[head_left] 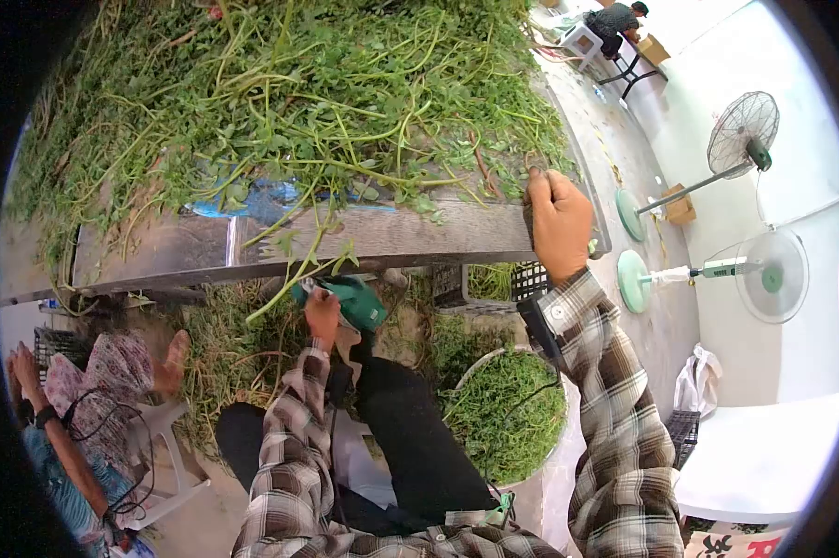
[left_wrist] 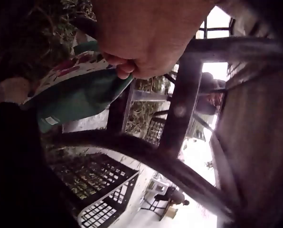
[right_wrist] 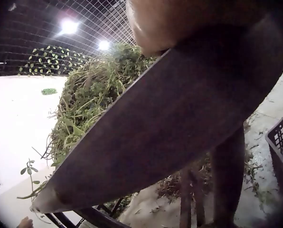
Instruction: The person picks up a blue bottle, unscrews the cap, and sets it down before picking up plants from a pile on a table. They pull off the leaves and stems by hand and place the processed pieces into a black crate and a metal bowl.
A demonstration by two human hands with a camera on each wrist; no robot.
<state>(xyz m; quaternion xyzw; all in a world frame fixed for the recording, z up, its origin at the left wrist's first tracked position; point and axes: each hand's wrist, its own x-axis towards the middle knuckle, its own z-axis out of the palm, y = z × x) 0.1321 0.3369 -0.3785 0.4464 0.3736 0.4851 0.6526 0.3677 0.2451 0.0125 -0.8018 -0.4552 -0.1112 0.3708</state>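
My left hand is low beside the table's near edge, pinching a green cloth item. In the left wrist view, the green cloth shows a floral-print side, and the fingertips are curled at its upper border. My right hand rests at the right end of the wooden table edge. The right wrist view shows this hand against the table's edge, most of its fingers hidden. Right beyond it lies a wide heap of leafy green stems.
Blue plastic lies under the stems at the table edge. A round tub of greens stands near my legs, with a black crate beneath the table. Another person's arm is at left. Two fans stand right.
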